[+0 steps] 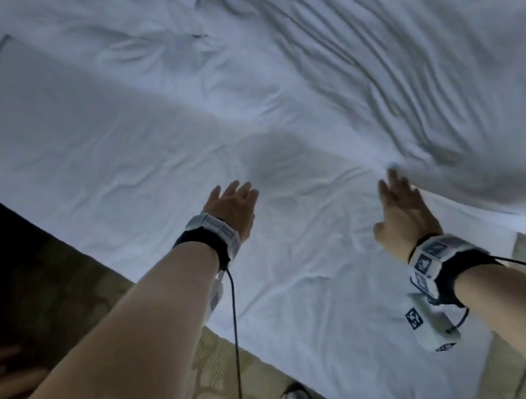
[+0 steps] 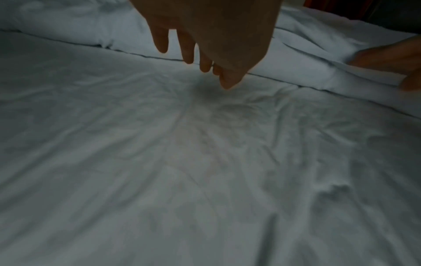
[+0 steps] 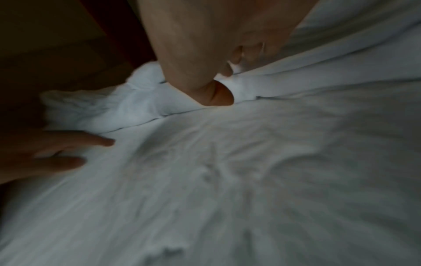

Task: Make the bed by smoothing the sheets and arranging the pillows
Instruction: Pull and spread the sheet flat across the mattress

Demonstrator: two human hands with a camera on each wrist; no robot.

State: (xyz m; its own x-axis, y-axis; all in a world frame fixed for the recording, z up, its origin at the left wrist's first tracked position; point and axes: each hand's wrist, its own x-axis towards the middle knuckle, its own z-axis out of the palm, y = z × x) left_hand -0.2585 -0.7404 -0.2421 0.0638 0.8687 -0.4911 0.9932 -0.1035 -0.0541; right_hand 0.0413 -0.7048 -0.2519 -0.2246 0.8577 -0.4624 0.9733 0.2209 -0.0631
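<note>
Duvet (image 1: 371, 65) edge pinched in right hand (image 1: 402, 213); left hand (image 1: 232, 208) spread above sheet (image 1: 149, 168)

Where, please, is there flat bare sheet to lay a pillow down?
The flat white bottom sheet is bare between the bed's floor-side edge and the rumpled white duvet, ahead of the left hand. It is crowded at the right, where the right hand grips the duvet's edge.

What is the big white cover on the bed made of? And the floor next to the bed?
The white cover looks like soft woven cloth, probably cotton: matte, with many fine creases and folds. The floor seems to be carpet: dull, with a blotchy brown pattern, though the picture is too dark and blurry to be sure.
</note>
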